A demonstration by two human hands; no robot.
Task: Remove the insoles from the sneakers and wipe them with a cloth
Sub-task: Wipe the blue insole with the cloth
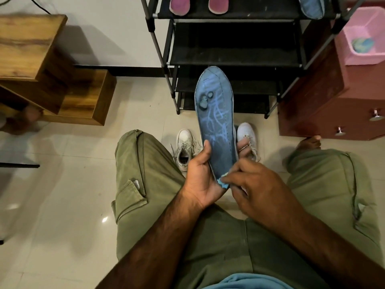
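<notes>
Person sitting, left hand (200, 176) gripping blue insole (214, 119) by heel end, toe pointing toward 12 o'clock. Right hand (256, 184) pinching small blue cloth (223, 183) against insole heel. White sneakers (184, 149) standing on floor beneath, flanking insole at 11 and 1 o'clock.

1. readable text, labels, brands, numbers, signs: none are showing anywhere in the view.
2. blue insole (215, 122): pale blue scribbled lines are running along its upper face; they are not forming letters or digits that can be read.
3. white sneakers (184, 147): no logo or size mark is showing legibly on the one beside the insole or on the other.
4. olive trousers (145, 174): a small pale tab is sitting at the pocket edge, too small to read.
</notes>
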